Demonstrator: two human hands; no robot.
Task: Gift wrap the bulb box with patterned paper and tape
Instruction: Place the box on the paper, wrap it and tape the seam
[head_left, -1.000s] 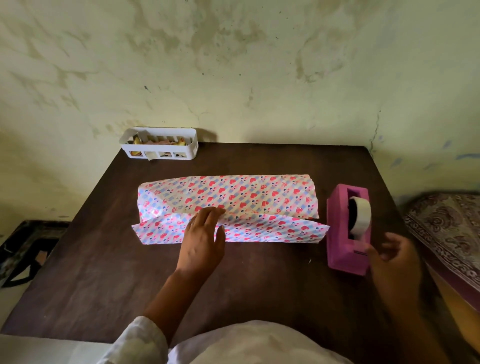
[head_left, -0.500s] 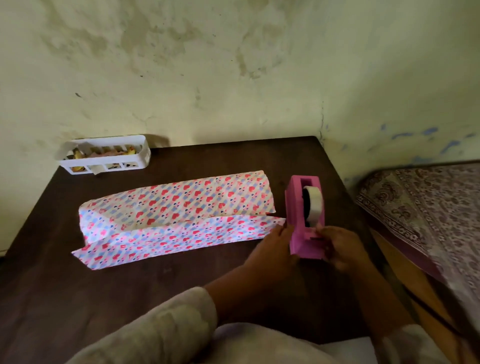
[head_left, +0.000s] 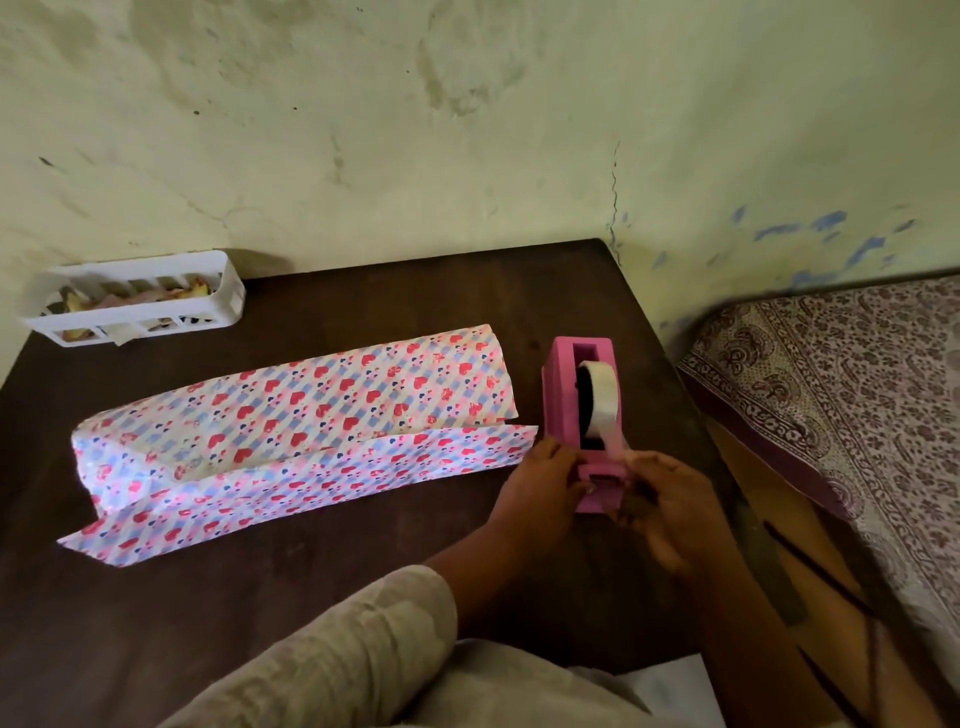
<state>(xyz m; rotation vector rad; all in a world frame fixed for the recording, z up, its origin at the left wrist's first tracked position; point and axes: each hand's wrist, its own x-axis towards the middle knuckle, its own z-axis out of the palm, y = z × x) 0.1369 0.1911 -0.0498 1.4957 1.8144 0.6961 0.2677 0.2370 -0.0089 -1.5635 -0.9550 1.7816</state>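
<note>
The heart-patterned paper (head_left: 322, 415) lies folded over the long box on the dark table (head_left: 260, 597); the box itself is hidden under it, and the near flap has sprung loose and lies flat. To its right stands a pink tape dispenser (head_left: 563, 405) with a white tape roll (head_left: 602, 395). My left hand (head_left: 540, 488) grips the dispenser's near left side. My right hand (head_left: 670, 509) pinches the tape end at the dispenser's cutter, with a short strip drawn from the roll.
A white slotted basket (head_left: 228, 306) with scraps stands at the table's far left by the wall. A bed with a patterned cover (head_left: 857, 405) lies close along the table's right edge. The stained wall rises right behind the table.
My left hand left the paper, and the flap fell loose. It moved right to the dispenser, and my right hand closed on the tape end. The view turned right.
</note>
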